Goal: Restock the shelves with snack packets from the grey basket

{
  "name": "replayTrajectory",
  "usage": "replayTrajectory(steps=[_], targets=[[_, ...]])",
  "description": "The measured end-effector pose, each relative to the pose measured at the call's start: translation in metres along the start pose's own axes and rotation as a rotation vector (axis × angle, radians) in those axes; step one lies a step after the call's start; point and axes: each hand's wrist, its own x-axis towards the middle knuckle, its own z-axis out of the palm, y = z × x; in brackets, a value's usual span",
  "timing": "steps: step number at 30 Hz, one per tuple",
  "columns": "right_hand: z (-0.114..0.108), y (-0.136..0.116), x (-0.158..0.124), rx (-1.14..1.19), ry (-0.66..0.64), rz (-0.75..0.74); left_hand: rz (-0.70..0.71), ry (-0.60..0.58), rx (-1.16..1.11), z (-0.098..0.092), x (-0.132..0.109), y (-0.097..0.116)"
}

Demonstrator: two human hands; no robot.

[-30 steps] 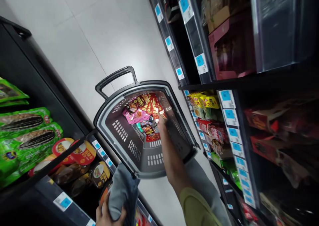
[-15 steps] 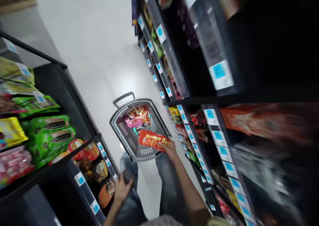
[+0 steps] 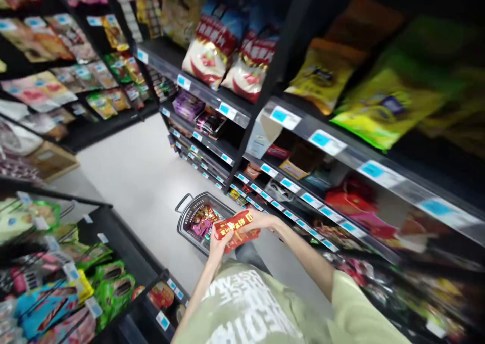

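A red snack packet (image 3: pixel 232 224) with yellow and white lettering is held up in front of my body, between both hands. My left hand (image 3: pixel 220 242) grips its left end, fingers closed. On the right part of the packet, my right hand (image 3: pixel 259 219) is wrapped with its fingers lying over the front. Below and behind the packet stands a grey shopping basket (image 3: pixel 185 229) on the floor, its handle (image 3: pixel 183 202) towards the far side. Colourful packets (image 3: pixel 204 222) lie inside it. The packet and my hands hide the basket's near right part.
Dark shelves with blue-and-white price tags (image 3: pixel 286 116) run along the right, carrying yellow snack bags (image 3: pixel 318 76) and red-and-white bags (image 3: pixel 212 51). At left, a lower shelf holds green packets (image 3: pixel 113 288). A pale floor aisle (image 3: pixel 129 157) leads to a cardboard box (image 3: pixel 53 159) and further racks.
My view has lifted and turned towards the right shelves. The red packet has come up from over the basket, and my left hand has moved from beside my leg to grip it.
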Motion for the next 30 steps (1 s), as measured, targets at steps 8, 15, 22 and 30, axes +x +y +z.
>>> replayTrajectory(steps=[8,15,22,30], targets=[[0.050,-0.032,-0.107,0.371,0.603,-0.289,0.135,0.035,-0.049,0.072,-0.063,0.039],[0.103,0.000,-0.150,0.847,1.220,-0.614,0.141,-0.170,0.004,0.132,-0.123,0.018],[0.084,0.045,-0.257,0.654,1.235,-0.576,-0.113,-0.735,0.217,0.170,-0.139,0.023],[0.067,0.090,-0.327,0.769,1.260,-0.631,-0.046,-0.938,0.484,0.237,-0.200,-0.015]])
